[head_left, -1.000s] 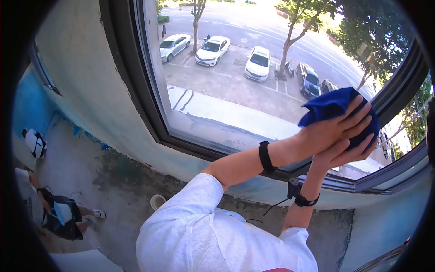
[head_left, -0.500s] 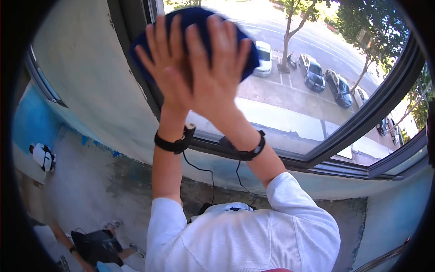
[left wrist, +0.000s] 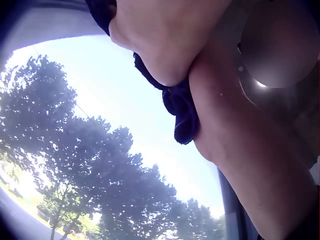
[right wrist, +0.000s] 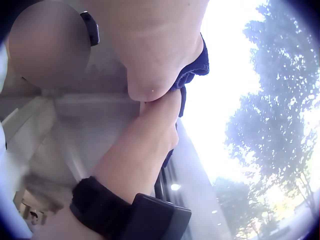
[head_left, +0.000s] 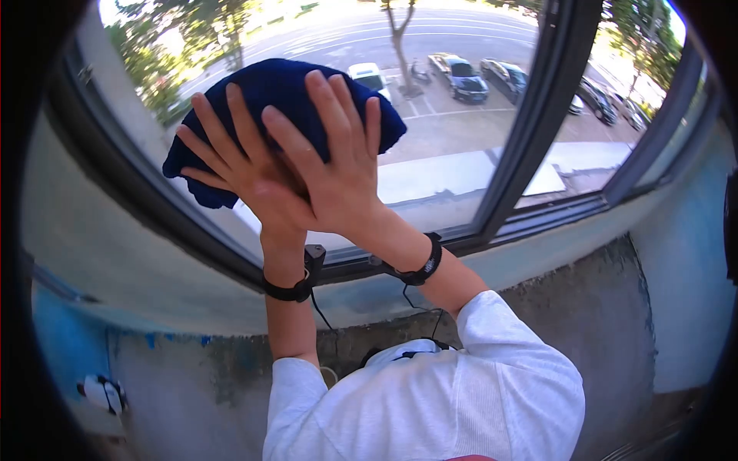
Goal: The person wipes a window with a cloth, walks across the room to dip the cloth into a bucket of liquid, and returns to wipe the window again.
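In the head view a dark blue cloth [head_left: 277, 92] is spread under both hands, in front of the window glass. My left hand [head_left: 250, 173] presses on its left part with fingers straight and fanned out. Beside it, my right hand [head_left: 338, 173] rests on the cloth with extended fingers, its heel overlapping the left hand near the thumbs. Folds of the cloth [left wrist: 183, 117] hang past the hands in the left wrist view. An edge of the cloth [right wrist: 195, 67] sticks out beside the right hand [right wrist: 155, 45] in the right wrist view.
A dark window frame [head_left: 530, 131] divides the panes at the right, and its lower rail runs beneath the hands. Parked cars [head_left: 461, 77] and trees stand outside. Below is a bare wall [head_left: 369, 303]; a white-and-black object [head_left: 104, 393] lies at lower left.
Both hands and the cloth have moved from the window's right side to its left. The fingers, earlier bent around the cloth, are now spread flat over it. The head view has turned.
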Demonstrator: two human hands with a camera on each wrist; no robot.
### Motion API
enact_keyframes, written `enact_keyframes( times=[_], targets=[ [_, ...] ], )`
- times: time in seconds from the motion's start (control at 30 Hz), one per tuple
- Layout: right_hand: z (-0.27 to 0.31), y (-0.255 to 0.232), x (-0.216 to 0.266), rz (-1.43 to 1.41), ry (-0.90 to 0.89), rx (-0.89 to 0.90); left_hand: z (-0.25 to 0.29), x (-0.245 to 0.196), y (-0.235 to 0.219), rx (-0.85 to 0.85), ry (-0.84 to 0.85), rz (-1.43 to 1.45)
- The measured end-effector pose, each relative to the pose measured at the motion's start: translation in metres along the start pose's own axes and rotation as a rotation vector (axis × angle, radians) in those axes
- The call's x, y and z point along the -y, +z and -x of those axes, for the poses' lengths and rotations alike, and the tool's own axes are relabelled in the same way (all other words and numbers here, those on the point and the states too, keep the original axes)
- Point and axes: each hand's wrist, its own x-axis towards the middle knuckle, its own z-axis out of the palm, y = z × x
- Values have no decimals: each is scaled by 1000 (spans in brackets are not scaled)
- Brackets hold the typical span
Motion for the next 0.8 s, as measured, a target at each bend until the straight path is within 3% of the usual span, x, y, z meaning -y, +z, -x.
enact_keyframes(
  times=[0.07,0.23,0.37,0.5,0.6,0.67,0.73,0.8],
  targets=[
    [1,-43,-40,90,-2,-29,1,-54,14,-29,47,53],
    [36,-151,-120,306,48,-28,40,-185,42,100,198,91],
    [120,-189,-144,379,96,22,118,-219,49,269,331,127],
    [210,-169,-130,345,250,8,201,-181,46,329,494,80],
    [233,-130,-104,297,235,35,228,-125,36,395,506,58],
    [231,-92,-83,168,237,-18,236,-79,26,365,389,76],
    [228,-58,-56,192,44,90,233,-28,13,375,353,52],
    [224,-18,-19,120,15,138,224,20,-6,337,189,77]
  ],
)
